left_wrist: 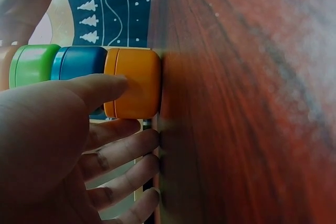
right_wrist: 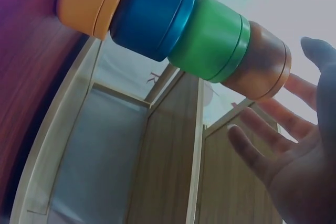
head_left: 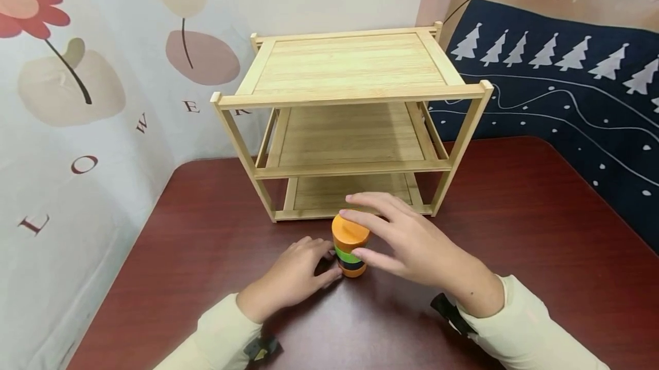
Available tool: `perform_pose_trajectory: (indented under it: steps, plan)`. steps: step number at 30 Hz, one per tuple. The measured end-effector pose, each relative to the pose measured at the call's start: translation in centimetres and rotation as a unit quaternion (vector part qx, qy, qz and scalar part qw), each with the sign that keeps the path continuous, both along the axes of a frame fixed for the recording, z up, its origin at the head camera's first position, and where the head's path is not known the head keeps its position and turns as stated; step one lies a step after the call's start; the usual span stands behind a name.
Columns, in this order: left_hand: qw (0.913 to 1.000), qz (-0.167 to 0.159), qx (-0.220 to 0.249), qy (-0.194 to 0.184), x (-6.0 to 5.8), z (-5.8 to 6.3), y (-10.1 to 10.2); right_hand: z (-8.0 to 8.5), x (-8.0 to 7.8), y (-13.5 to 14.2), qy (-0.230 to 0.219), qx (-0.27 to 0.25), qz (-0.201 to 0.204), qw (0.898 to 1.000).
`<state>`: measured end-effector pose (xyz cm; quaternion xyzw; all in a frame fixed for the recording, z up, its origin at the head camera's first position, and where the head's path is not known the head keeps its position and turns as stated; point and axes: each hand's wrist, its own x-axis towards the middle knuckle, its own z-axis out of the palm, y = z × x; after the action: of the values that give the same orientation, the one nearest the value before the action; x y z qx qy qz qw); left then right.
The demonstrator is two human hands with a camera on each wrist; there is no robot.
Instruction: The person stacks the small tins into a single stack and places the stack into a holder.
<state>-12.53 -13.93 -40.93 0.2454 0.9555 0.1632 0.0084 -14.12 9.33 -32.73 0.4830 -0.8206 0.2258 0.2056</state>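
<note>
Four small round lidded tins stand in an upright stack on the table, just in front of a wooden rack. From the bottom they run orange [left_wrist: 142,87], dark blue [right_wrist: 149,17], green [right_wrist: 210,38] and orange [head_left: 346,231]. My left hand [head_left: 296,273] rests low at the stack's left side, thumb and index fingertips right at the bottom tin, fingers mostly straight. Around the right and far side of the top tin, my right hand [head_left: 412,238] hovers with fingers spread, its fingertips close to the lid's edge in the right wrist view.
The three-tier wooden rack [head_left: 355,98] stands right behind the stack, on the dark red table [head_left: 206,233]. A flower-printed cloth [head_left: 118,147] hangs at the left and back; a navy tree-patterned cloth [head_left: 546,90] hangs at the right.
</note>
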Motion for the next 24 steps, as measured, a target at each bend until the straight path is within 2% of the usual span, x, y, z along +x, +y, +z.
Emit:
perform_pose_trajectory:
  steps: [5,10,14,16,18,21,24]
  plan:
    - [1.0000,0.000,0.000,-0.004,0.2,0.1,0.0,0.4,-0.3,0.3,0.026,-0.060,0.010,0.998]
    - [0.9999,0.000,-0.002,-0.012,0.2,0.4,-0.1,0.9,-0.5,0.3,0.053,-0.117,0.021,0.991]
    - [0.9997,0.019,-0.015,-0.005,0.3,0.6,0.0,0.9,-0.7,0.5,0.067,-0.141,0.006,0.988]
    - [0.9989,0.036,-0.020,0.022,0.3,0.7,0.1,0.9,-0.8,0.6,0.070,-0.144,-0.010,0.987]
    - [0.9963,0.053,-0.019,0.065,0.3,0.9,0.1,0.8,-0.9,0.6,0.070,-0.148,-0.026,0.986]
    - [0.9891,0.072,-0.006,0.128,0.2,1.3,0.0,0.6,-1.1,0.7,0.064,-0.147,-0.054,0.986]
    - [0.9818,0.083,0.007,0.171,0.0,1.5,-0.2,0.4,-1.4,1.0,0.049,-0.125,-0.089,0.987]
